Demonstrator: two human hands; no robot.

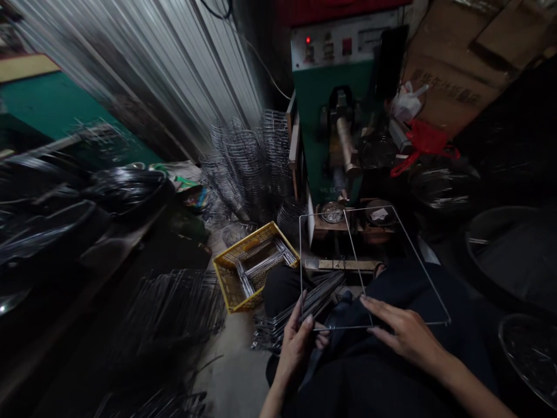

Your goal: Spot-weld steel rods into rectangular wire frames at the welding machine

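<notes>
the wire frame (pixel 354 252), a thin rectangle with one bar across its middle, is held up over the person's lap (pixel 411 290). the left hand (pixel 298 339) has thumb and fingers closed about its near left corner; the right hand (pixel 404 331) pinches it where the middle bar meets the near side. it looks like bare metal: probably light and stiff along each wire, yet liable to spring or twist if pushed at the long far side. the smooth wire may slide a little between fingers, so the corners and the bar's joint seem the best holds.

under the frame, a bundle of bent wires (pixel 319 299) lies across the left side of the lap, its ends near the left hand and apt to snag. beside the left knee stands a yellow crate (pixel 220 284), with wire pieces (pixel 263 265) inside, reaching to its right edge. beyond the frame's far side is a green machine (pixel 317 128), a dish of small metal bits (pixel 333 213) by its foot. wire stacks (pixel 243 162) crowd the space left of the machine. whether the frame touches the lap cannot be told.
</notes>
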